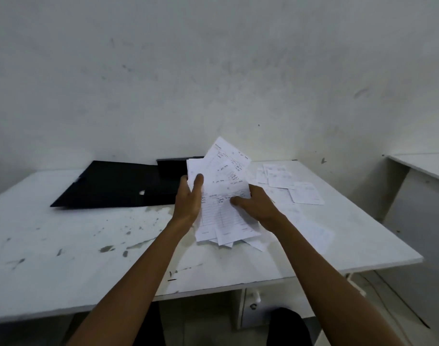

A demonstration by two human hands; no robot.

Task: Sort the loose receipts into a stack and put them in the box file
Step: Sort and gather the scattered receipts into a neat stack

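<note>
Gathering step. Left hand and right hand both hold messy receipt bunch, frame middle. More loose receipts right of it. Next: square edges, grab rest. Black box file open, left.

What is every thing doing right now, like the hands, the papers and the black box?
left hand: grips the bunch's left edge, thumb in front.
right hand: holds the bunch's right side, thumb on the paper.
bunch of receipts: held between both hands, fanned and uneven.
loose receipts: lying scattered on the table's right side.
box file: lying open on the table.
table: scuffed with dark marks.
</note>
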